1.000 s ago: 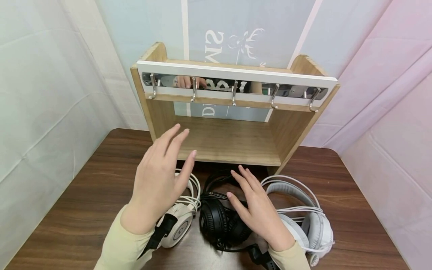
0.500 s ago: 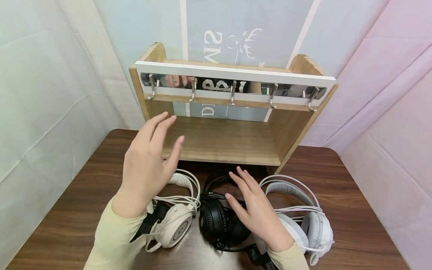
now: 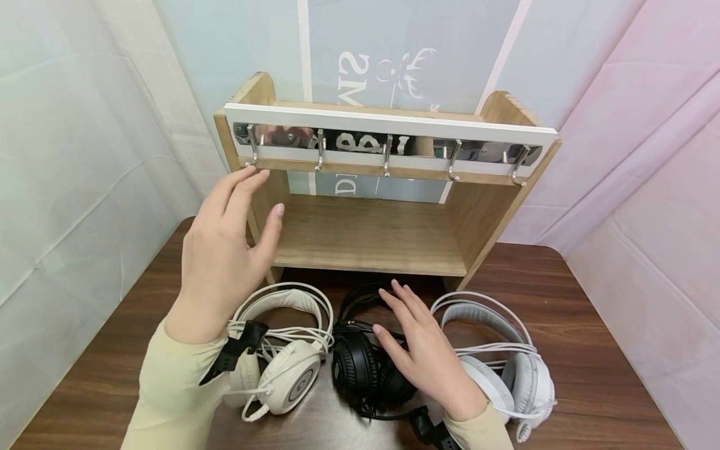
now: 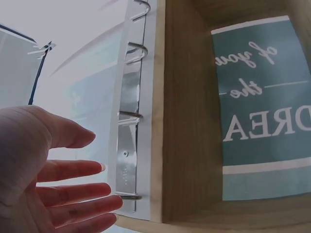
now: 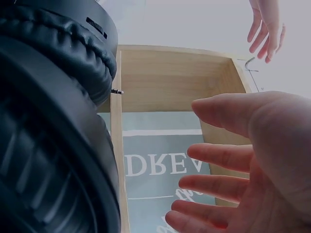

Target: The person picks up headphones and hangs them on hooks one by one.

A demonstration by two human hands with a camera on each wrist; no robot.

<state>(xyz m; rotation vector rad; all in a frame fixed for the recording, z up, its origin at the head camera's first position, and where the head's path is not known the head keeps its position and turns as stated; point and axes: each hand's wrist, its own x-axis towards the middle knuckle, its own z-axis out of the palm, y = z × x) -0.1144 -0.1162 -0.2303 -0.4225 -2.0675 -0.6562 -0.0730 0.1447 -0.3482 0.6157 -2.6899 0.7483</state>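
My left hand (image 3: 222, 250) is raised in front of the rack's left side, fingers extended and holding nothing. Its fingertips appear just below the leftmost hook (image 3: 252, 145) in the head view; whether they touch it I cannot tell. My right hand (image 3: 423, 350) hovers over the black headphones (image 3: 355, 365) with straight, spread fingers and nothing in them. Left of the black pair lie cream-white headphones (image 3: 295, 378), partly behind my left wrist strap. To the right are white headphones with grey padding (image 3: 525, 381), partly covered by my right wrist.
Behind the headphones stands a wooden rack (image 3: 371, 234) with a white board (image 3: 394, 119) and several metal hooks across its top. The brown wood-grain table (image 3: 590, 350) carries everything. Pale curtains (image 3: 73, 156) hang on the sides, a printed cloth (image 3: 416, 37) behind.
My left hand has moved left and up, from over the shelf toward the leftmost hook, uncovering more of the cream-white headphones. My right hand has barely shifted.
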